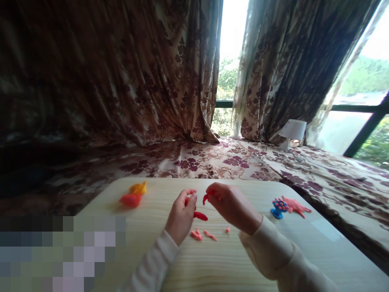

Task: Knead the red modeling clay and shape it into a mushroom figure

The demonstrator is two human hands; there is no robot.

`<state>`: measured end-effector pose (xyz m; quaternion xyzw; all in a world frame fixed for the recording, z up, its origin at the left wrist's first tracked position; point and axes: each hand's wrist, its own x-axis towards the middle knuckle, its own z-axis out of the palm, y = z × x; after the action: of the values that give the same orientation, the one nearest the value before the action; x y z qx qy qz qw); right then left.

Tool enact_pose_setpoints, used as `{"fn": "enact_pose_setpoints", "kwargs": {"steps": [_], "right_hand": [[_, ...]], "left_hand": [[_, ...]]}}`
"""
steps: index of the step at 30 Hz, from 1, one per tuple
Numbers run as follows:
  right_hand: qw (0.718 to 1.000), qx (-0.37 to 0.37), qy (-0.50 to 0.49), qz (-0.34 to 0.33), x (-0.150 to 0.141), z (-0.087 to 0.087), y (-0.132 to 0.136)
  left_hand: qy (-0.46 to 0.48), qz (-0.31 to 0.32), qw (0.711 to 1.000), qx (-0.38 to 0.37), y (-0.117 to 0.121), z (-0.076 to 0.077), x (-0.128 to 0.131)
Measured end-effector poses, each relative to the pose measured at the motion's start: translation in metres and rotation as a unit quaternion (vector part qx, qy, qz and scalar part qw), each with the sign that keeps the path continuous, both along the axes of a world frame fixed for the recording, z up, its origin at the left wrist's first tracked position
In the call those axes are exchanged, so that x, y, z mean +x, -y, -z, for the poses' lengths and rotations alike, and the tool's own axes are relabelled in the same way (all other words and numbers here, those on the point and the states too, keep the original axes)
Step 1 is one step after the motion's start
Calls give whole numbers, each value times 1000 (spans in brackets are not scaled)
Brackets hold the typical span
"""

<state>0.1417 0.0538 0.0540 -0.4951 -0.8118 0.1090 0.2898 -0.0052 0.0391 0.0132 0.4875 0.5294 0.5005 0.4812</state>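
Hands (180, 217) pinch red pieces (201, 216) — partly hidden, full shapes unclear.

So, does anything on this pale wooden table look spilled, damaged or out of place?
Nothing looks spilled or damaged. Only the small, pink, claylike scraps seem slightly untidy, lying loose and scattered between the person's cream sleeves.
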Motion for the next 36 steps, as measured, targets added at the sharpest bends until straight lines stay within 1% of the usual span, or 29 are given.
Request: {"fn": "enact_pose_setpoints", "kwargs": {"steps": [2,5,8,10,12,15,19,22,25,27,31,36], "right_hand": [[1000,5,-16,19,5,1,-4],[999,-2,-33,5,12,2,-9],[999,-10,-51,-17,17,4,-14],[998,-13,-64,-21,19,6,-16],[997,-13,-80,-16,20,7,-18],[994,-10,-106,-9,19,7,-18],[991,-32,-117,-48,8,6,-10],[990,-39,-120,-70,-6,9,-2],[989,-39,-120,-76,-15,11,3],[989,-39,-125,-71,-17,11,5],[990,-49,-118,-57,-18,6,12],[984,-105,-86,-119,-26,10,23]], "left_hand": [[-21,38,999,-3,6,1,1],[-64,101,993,4,18,5,2],[-92,126,987,23,27,10,4],[-89,128,988,20,27,11,4],[-67,119,991,7,22,10,2],[-9,87,996,-6,11,7,-2],[59,54,996,-30,2,3,-6],[108,73,990,-55,3,0,-6],[161,95,980,-62,5,-1,-5],[196,76,976,-55,4,-1,-6],[269,-20,963,-30,-1,-1,-9],[319,-84,944,-21,-3,0,-8]]}}
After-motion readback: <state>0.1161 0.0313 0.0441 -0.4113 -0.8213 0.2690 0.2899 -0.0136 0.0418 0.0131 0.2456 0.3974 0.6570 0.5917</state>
